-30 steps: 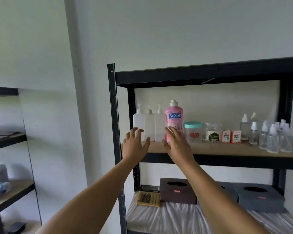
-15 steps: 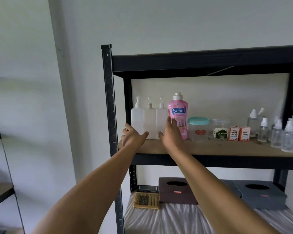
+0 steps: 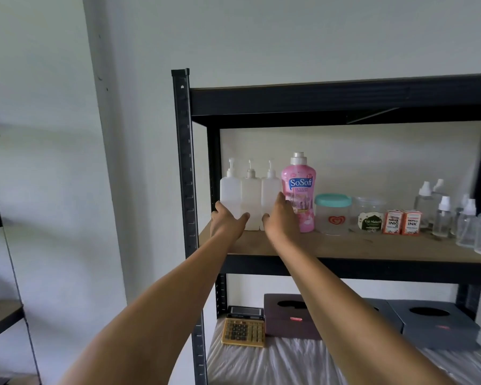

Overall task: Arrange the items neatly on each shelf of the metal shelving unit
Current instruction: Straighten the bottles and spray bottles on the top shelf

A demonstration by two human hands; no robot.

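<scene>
Black metal shelving unit (image 3: 188, 190) against a pale wall, with a wooden shelf (image 3: 345, 247) at about chest height. Three white pump bottles (image 3: 250, 201) stand upright in a tight row at the left end of that shelf, touching each other. Both hands are on that row: the left hand (image 3: 227, 222) wraps around the outer left bottle low down, thumb across the front, and the right hand (image 3: 281, 218) cups the right side of the row with its fingers slipped in between the last white bottle and the pink detergent bottle (image 3: 299, 195). So the hands are apart, squeezing the trio from both sides.

Going right from the pink one: a clear jar with a teal lid (image 3: 333, 213), another clear jar with a green label (image 3: 368, 215), two little orange ink boxes (image 3: 401, 222) side by side, then a bunch of small clear spray bottles (image 3: 467, 218) at the far right.

On the shelf below there's a tan calculator (image 3: 243, 330) lying on white cloth, just beside a dark tissue box (image 3: 292, 315), with a grey one (image 3: 439, 323) further right.
</scene>
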